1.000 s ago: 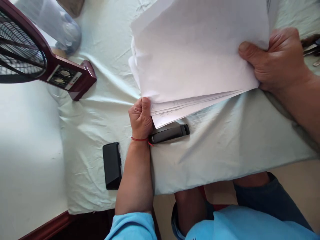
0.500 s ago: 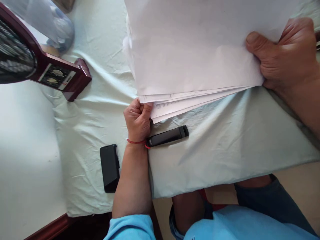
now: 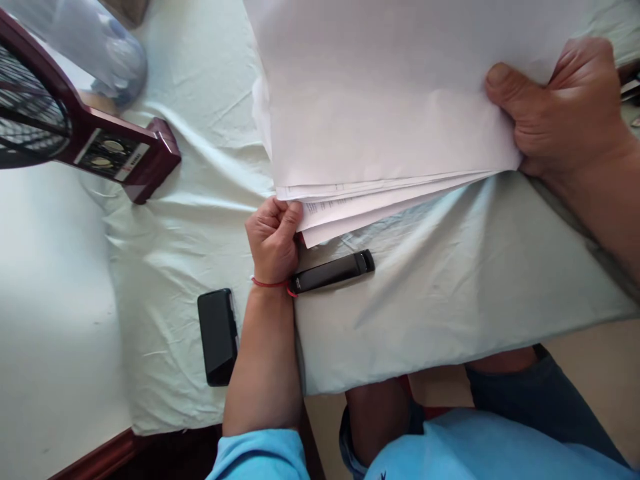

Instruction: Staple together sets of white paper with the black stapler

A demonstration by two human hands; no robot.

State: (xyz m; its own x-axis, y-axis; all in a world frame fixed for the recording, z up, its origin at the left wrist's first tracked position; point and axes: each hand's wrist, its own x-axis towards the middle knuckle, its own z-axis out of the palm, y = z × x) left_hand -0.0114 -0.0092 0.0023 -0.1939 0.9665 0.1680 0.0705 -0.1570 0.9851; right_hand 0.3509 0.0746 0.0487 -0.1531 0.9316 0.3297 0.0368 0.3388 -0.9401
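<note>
A stack of white paper sheets (image 3: 390, 100) is held up over the cloth, its near edges fanned slightly apart and lines of print showing on a lower sheet. My left hand (image 3: 274, 237) pinches the near left corner, thumb on top and fingers curled beneath. On the right side, my right hand (image 3: 575, 107) grips the sheets with its thumb pressed flat on the top one; its fingers are hidden underneath. Just right of my left wrist lies a black stapler (image 3: 333, 272) on the cloth. A red cord circles that wrist.
A pale green cloth (image 3: 425, 320) covers the table. Left of my forearm lies a black phone (image 3: 218, 337). A dark red electric fan (image 3: 150, 160) stands at the left, with a clear plastic container (image 3: 120, 63) behind it. Small dark items (image 3: 631, 90) show at the right edge.
Hardly anything differs. My right hand and the paper have shifted slightly left, and the edges of the lower sheets sit a little differently at my left thumb.
</note>
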